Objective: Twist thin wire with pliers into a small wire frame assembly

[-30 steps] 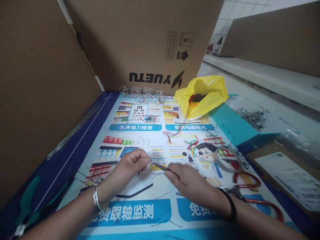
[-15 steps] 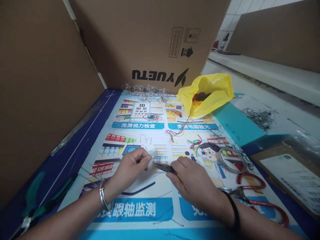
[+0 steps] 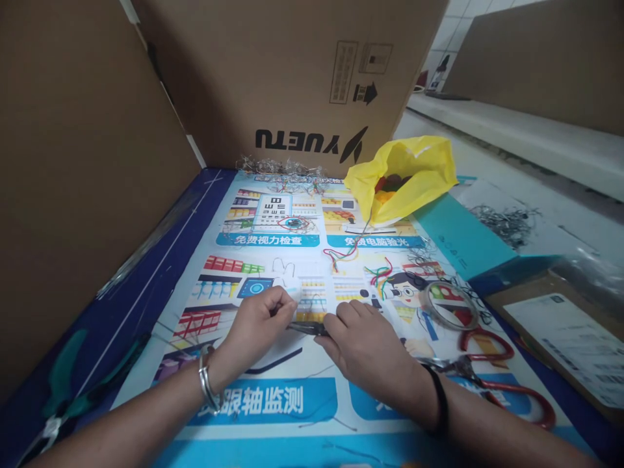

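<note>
Pliers (image 3: 307, 328), dark, slim and tapering, jut from the curled right fingers (image 3: 335, 324).

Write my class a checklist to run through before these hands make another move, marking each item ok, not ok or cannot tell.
1. Pliers gripped by the right hand: ok.
2. Plier tips close to the fingers of the left hand: ok.
3. Left thumb and fingers pinched together: ok.
4. Something held in that pinch: cannot tell, too small or hidden.
5. Scissors well away from the right forearm: not ok, they lie close beside it.
6. Yellow bag apart from both hands: ok.
</note>
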### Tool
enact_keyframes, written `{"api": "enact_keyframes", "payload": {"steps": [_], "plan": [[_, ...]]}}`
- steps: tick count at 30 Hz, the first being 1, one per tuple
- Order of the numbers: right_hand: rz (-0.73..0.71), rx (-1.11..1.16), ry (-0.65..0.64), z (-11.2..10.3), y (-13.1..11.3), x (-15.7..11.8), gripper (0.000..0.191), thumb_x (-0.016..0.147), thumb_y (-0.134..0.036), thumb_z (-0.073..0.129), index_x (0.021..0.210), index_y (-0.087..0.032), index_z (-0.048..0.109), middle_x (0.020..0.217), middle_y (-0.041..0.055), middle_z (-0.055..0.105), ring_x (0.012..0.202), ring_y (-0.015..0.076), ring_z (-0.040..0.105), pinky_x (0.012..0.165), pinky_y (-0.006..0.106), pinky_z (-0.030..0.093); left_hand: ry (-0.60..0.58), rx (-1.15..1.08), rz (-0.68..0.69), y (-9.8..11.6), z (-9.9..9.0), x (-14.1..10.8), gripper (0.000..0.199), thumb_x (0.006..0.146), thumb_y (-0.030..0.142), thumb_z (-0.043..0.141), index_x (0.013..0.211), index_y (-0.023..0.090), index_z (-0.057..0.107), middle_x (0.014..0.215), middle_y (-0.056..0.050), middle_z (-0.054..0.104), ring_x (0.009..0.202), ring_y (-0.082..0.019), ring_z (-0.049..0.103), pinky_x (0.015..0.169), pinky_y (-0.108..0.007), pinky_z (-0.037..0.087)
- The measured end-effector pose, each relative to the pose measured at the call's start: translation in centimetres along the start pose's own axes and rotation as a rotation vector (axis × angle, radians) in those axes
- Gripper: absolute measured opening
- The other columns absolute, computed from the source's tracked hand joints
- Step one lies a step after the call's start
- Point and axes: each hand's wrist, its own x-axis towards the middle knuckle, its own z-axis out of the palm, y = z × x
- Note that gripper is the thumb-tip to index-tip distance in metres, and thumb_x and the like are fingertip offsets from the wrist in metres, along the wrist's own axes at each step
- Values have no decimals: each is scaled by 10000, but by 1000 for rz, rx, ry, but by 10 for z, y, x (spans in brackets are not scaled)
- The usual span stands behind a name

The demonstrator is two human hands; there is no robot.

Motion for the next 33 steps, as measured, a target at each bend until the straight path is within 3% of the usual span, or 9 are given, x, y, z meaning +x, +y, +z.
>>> {"api": "enact_keyframes", "payload": {"steps": [18, 33], "plan": [[18, 22, -74, -6, -2, 0, 182, 856, -343, 493, 804, -177, 547, 762, 66, 545, 726, 202, 475, 609, 301, 292, 32, 23, -13, 3, 4, -2, 209, 807, 285, 470, 634, 181, 519, 508, 40, 500, 507, -112, 451, 479, -200, 330], [16, -72, 27, -5, -2, -1, 169, 848, -348, 516, 789, -190, 525, 738, 53, 517, 722, 205, 448, 592, 309, 244, 55, -12, -60, 4, 5, -3, 205, 797, 303, 482, 632, 184, 502, 506, 43, 508, 499, -117, 465, 490, -214, 333]]}}
